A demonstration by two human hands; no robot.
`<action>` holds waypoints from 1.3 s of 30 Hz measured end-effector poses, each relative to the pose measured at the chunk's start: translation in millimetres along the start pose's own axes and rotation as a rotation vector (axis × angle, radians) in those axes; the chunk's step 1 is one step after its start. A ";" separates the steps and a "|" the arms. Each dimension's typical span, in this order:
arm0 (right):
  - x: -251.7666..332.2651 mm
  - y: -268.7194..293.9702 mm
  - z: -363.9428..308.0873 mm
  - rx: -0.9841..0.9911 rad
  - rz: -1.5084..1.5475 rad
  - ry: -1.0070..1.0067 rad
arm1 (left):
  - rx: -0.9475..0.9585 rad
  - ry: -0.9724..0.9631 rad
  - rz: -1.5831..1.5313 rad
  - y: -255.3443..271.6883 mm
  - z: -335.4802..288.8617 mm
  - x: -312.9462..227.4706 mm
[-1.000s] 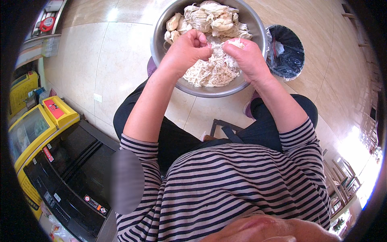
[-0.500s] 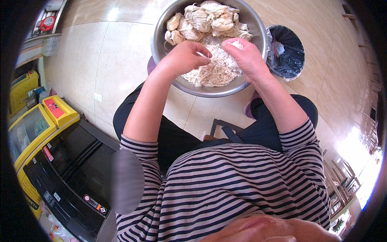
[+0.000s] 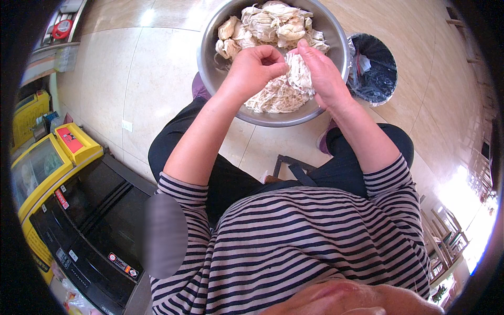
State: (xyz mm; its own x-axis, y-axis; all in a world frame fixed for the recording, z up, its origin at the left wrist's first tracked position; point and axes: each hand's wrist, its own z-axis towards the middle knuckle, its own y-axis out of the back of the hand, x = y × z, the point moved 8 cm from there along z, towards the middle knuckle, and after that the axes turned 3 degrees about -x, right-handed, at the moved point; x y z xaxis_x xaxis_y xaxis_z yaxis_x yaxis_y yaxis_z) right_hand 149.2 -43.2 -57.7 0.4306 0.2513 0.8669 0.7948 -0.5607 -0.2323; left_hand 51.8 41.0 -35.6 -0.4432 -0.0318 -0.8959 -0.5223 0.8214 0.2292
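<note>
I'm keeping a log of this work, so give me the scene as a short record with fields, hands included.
Right hand: holds a pale, stringy clump
Left hand: fingertips at the clump's left side; whether they grip it can't be told
Basin: round, metal, below both hands
Basin, far side: pale chunks, piled
Basin, near side: heap of thin shreds
Right of basin: dark-lined bin
Floor: pale tiles
</note>
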 end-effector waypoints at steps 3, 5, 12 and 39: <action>-5.5 0.4 1.1 -0.001 0.052 -0.064 | 0.028 0.054 -0.194 -3.1 0.5 3.5; -0.9 -0.5 1.4 0.011 -0.008 0.008 | 0.066 0.043 -0.261 -8.6 -1.0 2.0; 3.0 -3.5 -1.0 0.056 -0.103 0.096 | 0.065 0.026 -0.189 -8.2 1.4 0.6; 5.8 13.8 -6.3 -0.110 0.167 -0.088 | -0.110 0.009 -0.467 8.6 10.7 -0.2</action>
State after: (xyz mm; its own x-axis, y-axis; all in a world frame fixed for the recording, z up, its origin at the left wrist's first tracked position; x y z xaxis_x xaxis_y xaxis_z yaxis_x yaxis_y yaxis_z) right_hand 159.9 -54.4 -53.1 0.5921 0.2131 0.7771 0.6600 -0.6815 -0.3160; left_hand 55.3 54.2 -37.5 -0.1485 -0.3883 -0.9095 -0.7408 0.6529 -0.1578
